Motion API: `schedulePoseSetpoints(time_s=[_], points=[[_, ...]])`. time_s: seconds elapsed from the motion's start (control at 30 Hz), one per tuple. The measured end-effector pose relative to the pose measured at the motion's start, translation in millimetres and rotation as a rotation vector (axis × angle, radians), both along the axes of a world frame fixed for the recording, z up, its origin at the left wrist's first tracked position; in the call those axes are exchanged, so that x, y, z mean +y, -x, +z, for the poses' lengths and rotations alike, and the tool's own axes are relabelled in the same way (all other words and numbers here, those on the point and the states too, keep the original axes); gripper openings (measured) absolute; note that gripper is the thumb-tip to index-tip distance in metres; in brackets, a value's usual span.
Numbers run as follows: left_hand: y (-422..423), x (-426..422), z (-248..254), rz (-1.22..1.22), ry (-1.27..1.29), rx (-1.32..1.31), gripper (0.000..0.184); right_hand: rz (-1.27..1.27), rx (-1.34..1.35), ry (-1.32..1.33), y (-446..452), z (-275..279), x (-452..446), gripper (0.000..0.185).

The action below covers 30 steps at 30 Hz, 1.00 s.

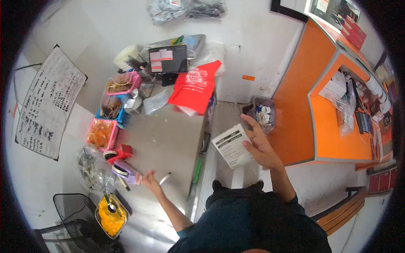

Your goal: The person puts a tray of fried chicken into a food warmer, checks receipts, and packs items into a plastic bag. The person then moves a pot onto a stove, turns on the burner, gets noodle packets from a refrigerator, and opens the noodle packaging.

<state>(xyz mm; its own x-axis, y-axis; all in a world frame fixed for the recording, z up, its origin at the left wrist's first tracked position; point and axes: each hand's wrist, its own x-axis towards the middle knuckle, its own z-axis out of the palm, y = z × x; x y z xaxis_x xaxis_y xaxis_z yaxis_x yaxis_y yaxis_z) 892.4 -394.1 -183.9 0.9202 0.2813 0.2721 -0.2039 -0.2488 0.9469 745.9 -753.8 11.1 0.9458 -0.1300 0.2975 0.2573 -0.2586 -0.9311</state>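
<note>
My right hand (260, 147) holds a white printed slip (231, 145), like a receipt, between thumb and fingers. The slip is tilted above the floor beside the table. Over the table's left part, my left hand (149, 181) reaches out with its fingers apart, slightly blurred. Its fingertips are right by a purple tape dispenser (130, 173); whether they touch it I cannot tell. A white marker pen (165, 178) lies just right of this hand. Behind the purple dispenser stands a red tape dispenser (122, 152). Another pen (123, 183) lies near the fingertips.
On the metal table (168, 135) are a red bag (194, 88), a tablet (168, 59), a pink basket (102, 134) of orange packets and a tray of yellow food (110, 219). An orange counter (337, 130) stands right; a waste bin (265, 116) sits on the floor.
</note>
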Motion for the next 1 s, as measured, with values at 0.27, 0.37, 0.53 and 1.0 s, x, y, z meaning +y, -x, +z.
schedulePoseSetpoints(time_s=[0.27, 0.37, 0.53, 1.0], points=[[95.9, -304.3, 195.6, -1.425, -0.537, -0.545, 0.031, 0.196, 0.216, 0.242, 104.3, -10.7, -99.3, 0.034], [110.1, -345.7, 202.8, -1.505, -0.61, -0.45, 0.056, 0.112, 0.122, 0.358, 121.1, -6.5, -122.4, 0.033], [96.0, -356.5, 203.2, -1.527, -0.619, -0.276, 0.068, 0.083, 0.18, 0.218, 103.4, -17.8, -128.7, 0.035], [-220.2, -337.8, 67.0, -1.159, -0.086, -0.168, 0.087, 0.252, 0.386, 0.137, -126.7, -55.8, -99.1, 0.045]])
